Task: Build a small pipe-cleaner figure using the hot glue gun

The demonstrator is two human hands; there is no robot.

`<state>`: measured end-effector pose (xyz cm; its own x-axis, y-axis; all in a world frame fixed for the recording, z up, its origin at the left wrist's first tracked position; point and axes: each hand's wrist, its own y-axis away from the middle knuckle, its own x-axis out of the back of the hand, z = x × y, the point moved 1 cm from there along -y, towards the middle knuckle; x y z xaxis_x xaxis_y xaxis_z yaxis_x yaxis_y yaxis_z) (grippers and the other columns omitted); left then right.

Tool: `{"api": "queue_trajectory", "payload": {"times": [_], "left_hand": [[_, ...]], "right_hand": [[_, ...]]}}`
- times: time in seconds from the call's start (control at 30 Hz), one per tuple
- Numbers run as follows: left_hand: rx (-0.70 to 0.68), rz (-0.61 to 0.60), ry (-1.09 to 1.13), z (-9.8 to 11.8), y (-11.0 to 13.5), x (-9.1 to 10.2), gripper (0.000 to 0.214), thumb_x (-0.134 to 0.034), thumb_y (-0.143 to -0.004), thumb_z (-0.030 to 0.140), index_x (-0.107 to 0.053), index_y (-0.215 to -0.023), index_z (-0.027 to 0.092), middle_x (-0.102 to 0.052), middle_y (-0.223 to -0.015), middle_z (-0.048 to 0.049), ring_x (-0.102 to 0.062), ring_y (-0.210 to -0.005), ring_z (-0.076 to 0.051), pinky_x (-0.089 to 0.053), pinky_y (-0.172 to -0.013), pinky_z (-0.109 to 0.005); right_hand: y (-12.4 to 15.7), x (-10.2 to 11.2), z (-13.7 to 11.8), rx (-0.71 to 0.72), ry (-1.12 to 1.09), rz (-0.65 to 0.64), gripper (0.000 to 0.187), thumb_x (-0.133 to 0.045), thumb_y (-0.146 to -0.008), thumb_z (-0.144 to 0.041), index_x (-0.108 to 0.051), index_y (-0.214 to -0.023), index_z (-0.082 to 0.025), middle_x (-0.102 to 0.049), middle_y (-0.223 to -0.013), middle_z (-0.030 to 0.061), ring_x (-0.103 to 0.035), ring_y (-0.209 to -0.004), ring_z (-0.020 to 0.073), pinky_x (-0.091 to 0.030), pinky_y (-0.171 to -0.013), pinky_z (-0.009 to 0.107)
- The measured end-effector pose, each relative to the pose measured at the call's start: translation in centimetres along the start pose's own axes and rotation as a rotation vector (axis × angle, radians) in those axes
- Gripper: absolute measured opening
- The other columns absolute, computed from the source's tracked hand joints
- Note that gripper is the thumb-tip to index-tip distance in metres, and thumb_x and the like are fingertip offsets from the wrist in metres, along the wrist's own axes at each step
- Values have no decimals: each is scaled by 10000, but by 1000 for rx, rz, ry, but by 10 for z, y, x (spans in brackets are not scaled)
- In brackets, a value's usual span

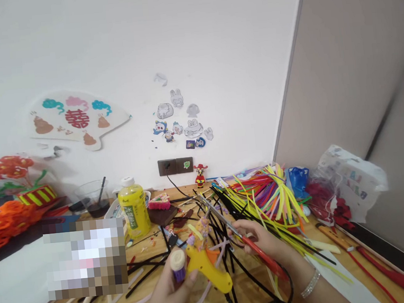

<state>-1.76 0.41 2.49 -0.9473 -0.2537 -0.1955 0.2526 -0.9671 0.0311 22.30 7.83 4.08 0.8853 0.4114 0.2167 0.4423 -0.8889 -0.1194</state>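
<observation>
My left hand (175,287) is closed around a small roll (178,263) with a cream coiled top and purple sides. Close against its thumb is a yellow glue gun (211,272) with an orange trigger; I cannot tell whether the hand supports it. My right hand (255,237) grips red-handled scissors (264,257), whose long silver blades point forward and left over the table. Small purple flower-like pieces (203,223) appear between the hands. Black pipe cleaners (248,280) lie around and beneath them.
A large bundle of coloured pipe cleaners (263,195) lies at the back right, near a white plastic bag (355,179). A yellow bottle (134,210) and a cup of dark liquid (96,207) stand on the left. Orange pipe-cleaner flowers (7,225) are at far left.
</observation>
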Motion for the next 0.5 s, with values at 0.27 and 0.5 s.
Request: {"api": "queue_trajectory", "payload": {"times": [0.27,0.5], "left_hand": [[-21,-136,-14,14,2,-4,450,-794,-502,360,-629,-891,207,-700,-1020,-52,-529,-1120,-294,-376,-983,-403],[-11,-76,3,23,10,-13,481,-825,-391,374,-644,-803,205,-713,-972,-56,-518,-1122,-325,-357,-995,-418]], "right_hand": [[-2,5,8,21,33,-26,453,-707,-537,-216,-634,-984,-211,-588,-865,1,-513,-673,125,-427,-620,236],[-2,7,9,40,5,-32,470,-712,-536,-255,-625,-995,-200,-605,-877,19,-551,-769,171,-438,-637,253]]}}
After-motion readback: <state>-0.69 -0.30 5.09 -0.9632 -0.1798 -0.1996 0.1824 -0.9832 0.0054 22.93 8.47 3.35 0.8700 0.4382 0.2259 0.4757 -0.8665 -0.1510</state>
